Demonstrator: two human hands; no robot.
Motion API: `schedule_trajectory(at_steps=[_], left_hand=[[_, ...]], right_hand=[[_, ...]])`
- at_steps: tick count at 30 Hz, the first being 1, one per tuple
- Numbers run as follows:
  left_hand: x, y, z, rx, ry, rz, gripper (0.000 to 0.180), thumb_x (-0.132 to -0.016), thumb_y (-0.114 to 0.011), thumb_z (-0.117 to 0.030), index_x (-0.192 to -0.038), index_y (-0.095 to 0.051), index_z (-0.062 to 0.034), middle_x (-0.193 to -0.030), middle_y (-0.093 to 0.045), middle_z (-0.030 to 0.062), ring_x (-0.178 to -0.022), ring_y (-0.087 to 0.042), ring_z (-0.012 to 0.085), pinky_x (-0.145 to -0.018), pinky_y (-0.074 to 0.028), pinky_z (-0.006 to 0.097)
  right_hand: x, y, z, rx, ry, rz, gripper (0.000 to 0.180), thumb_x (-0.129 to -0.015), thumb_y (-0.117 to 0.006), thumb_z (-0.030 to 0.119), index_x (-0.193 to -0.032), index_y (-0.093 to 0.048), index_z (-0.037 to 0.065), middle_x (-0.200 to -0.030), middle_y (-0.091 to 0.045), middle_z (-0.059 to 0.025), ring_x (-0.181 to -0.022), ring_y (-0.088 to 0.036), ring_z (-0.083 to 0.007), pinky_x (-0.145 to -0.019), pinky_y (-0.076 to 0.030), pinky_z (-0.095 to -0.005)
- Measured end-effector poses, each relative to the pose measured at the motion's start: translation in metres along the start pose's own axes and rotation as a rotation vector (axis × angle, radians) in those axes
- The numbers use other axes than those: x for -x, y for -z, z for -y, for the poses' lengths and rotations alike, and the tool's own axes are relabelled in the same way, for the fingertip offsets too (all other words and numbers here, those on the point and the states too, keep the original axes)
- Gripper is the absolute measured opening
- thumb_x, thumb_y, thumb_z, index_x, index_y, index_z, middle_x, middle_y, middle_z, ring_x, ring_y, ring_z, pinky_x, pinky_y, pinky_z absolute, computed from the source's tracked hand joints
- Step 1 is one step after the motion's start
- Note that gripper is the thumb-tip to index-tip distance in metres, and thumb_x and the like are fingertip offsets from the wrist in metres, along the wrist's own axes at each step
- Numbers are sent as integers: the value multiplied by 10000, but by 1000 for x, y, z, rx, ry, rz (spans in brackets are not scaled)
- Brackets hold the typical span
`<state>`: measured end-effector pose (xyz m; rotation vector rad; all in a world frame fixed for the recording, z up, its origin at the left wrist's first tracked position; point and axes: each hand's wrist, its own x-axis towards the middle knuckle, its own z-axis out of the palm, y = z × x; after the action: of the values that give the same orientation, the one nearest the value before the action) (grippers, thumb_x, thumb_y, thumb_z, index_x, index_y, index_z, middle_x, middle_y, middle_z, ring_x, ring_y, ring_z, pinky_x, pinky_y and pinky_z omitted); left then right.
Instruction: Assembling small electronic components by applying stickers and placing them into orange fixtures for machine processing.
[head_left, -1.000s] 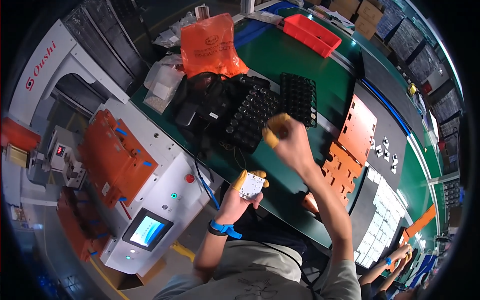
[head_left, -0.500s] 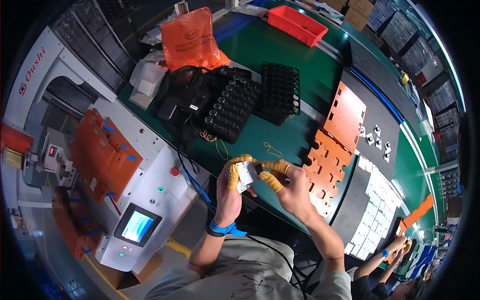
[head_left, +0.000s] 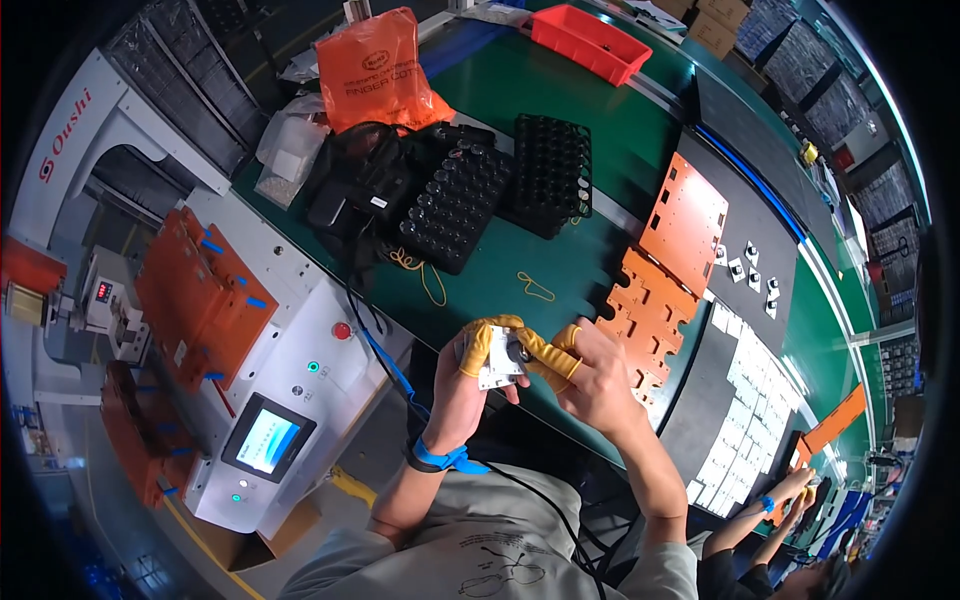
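Observation:
Close to my body, my left hand [head_left: 460,388], with yellow finger cots, pinches a small white square plate [head_left: 495,370] by its edges. Against the plate's right side sits a small dark round part [head_left: 518,350], like a lens. My right hand [head_left: 597,385], also in yellow finger cots, has its thumb and fingers closed on that dark part. Whether the part is fixed to the plate cannot be made out. A blue strap [head_left: 447,460] goes round my left wrist.
Black trays [head_left: 455,208] of round lens-like pieces lie ahead, beside an orange bag [head_left: 372,80]. Orange fixture plates [head_left: 648,315] and white plates [head_left: 745,410] lie to the right, near several small assemblies [head_left: 752,270]. A machine with a screen [head_left: 268,445] stands left. A co-worker's hands [head_left: 795,490] show at far right.
Both hands have shifted slightly right with the white plate, which now stands more upright. The right fingers have moved farther over the dark part. The whole view has moved a little.

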<state>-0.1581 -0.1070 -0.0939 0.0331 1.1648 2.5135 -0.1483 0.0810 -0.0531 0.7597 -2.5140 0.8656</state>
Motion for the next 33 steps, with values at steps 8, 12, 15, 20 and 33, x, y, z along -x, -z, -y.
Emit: schedule_trajectory(at_steps=[8, 12, 15, 20, 33], left_hand=[[1, -9, 4, -39, 83, -6, 439, -1042, -525, -367, -1246, -559, 21, -1012, -694, 127, -753, -711, 235, -556, -567, 309], [-3, -15, 9, -150, 65, 2, 460, -1037, -528, -392, -1250, -562, 14, -1006, -693, 129, -757, -707, 235, -576, -573, 315], [-7, -11, 9, 141, 301, 56, 477, -1041, -509, -411, -1261, -573, 7, -1016, -683, 114, -750, -683, 198, -562, -545, 306], [-12, -15, 9, 319, 570, 21, 511, -1024, -514, -462, -1252, -584, -10, -907, -646, 67, -614, -558, 136, -417, -392, 219], [-30, -11, 54, 135, 475, 288, 485, -1037, -497, -436, -1318, -575, -48, -1218, -659, 92, -789, -558, 97, -617, -405, 217]], right_hand=[[3, 17, 0, 22, 7, 24, 365, -597, -785, 28, -957, -737, -1, -786, -515, -74, -679, -524, -243, -496, -432, -360], [18, 24, -4, 65, -40, 94, 349, -608, -782, 66, -937, -729, -40, -798, -517, -94, -715, -520, -265, -538, -446, -374], [19, 34, -3, -117, -118, 98, 408, -672, -746, 49, -1075, -725, -8, -936, -573, -110, -830, -534, -286, -666, -450, -391], [27, 36, 2, 40, -37, 23, 493, -678, -782, 83, -1167, -726, 87, -982, -555, -77, -840, -504, -272, -716, -447, -375], [102, 98, -109, -19, -972, -587, 156, -932, -673, 114, -942, -685, -41, -687, -534, -64, -633, -482, -135, -553, -392, -296]])
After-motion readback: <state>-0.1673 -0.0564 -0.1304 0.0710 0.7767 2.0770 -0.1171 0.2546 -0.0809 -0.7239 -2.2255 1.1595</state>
